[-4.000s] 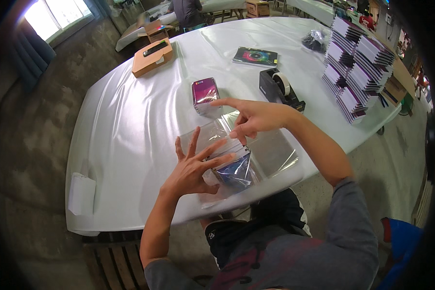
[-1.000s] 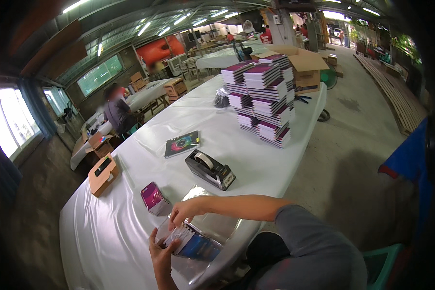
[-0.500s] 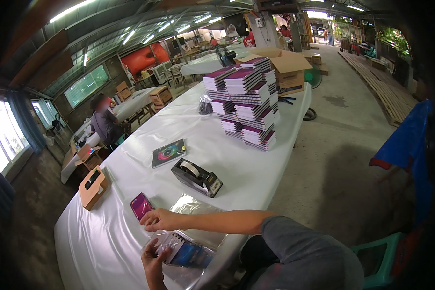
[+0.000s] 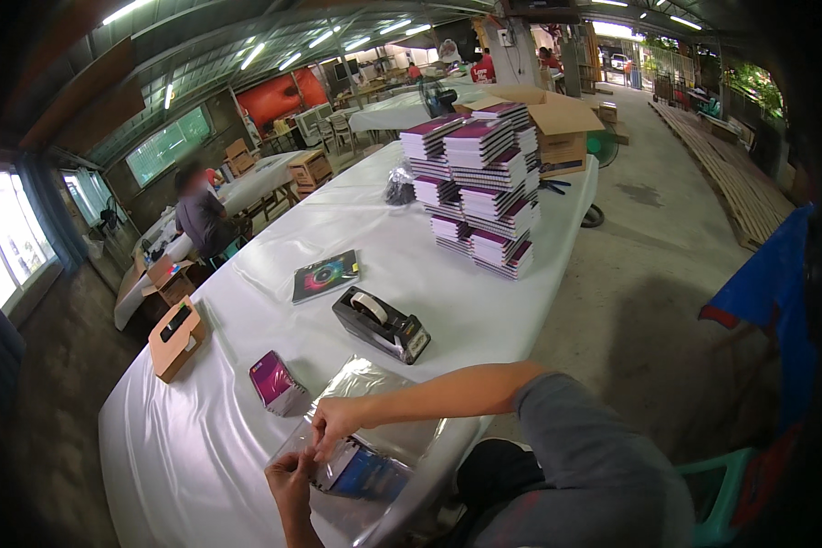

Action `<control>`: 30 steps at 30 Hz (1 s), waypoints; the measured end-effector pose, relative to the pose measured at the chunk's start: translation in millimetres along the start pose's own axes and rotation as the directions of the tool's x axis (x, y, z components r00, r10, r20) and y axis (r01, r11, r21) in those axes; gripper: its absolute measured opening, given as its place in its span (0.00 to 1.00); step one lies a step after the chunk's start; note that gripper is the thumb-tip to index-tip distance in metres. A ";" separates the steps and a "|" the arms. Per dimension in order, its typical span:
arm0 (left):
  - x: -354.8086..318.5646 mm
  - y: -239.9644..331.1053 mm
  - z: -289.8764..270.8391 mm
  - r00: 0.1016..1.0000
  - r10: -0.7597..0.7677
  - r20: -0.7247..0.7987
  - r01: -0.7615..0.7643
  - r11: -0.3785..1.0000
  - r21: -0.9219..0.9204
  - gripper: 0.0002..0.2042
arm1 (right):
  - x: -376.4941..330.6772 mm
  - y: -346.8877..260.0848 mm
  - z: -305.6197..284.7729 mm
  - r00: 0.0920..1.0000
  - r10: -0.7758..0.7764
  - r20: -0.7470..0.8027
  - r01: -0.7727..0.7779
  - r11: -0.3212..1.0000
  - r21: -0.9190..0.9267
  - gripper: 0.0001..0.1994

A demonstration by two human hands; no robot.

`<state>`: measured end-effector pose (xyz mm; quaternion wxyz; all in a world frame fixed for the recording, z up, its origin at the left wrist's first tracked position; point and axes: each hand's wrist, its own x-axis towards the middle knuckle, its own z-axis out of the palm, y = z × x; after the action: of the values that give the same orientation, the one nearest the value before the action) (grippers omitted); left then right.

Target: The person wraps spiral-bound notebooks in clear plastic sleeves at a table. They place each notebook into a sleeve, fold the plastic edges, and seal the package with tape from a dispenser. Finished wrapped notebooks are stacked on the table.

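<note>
Hands lower in view than before | right hand pinches clear wrapper | left hand grips its edge

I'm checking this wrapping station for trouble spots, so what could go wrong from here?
1. The wrapped box sits close to the table edge; a tug by the left hand or right hand might slide it off.
2. The clear film looks crinkled and could crease or tear.
3. The tall book stacks look uneven; a bump to the table might topple them.
</note>
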<state>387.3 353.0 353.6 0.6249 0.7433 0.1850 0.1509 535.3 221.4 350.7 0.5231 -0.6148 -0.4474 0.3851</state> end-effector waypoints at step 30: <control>-58.7 14.9 17.2 0.918 0.393 -0.056 -0.204 0.586 0.784 0.31 | -41.6 -35.1 40.7 0.837 -0.548 -0.016 0.201 0.333 -0.921 0.03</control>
<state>344.3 308.5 365.7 0.1919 0.9348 0.1718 0.2444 479.3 195.8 379.2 0.2574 -0.7264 -0.6189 -0.1515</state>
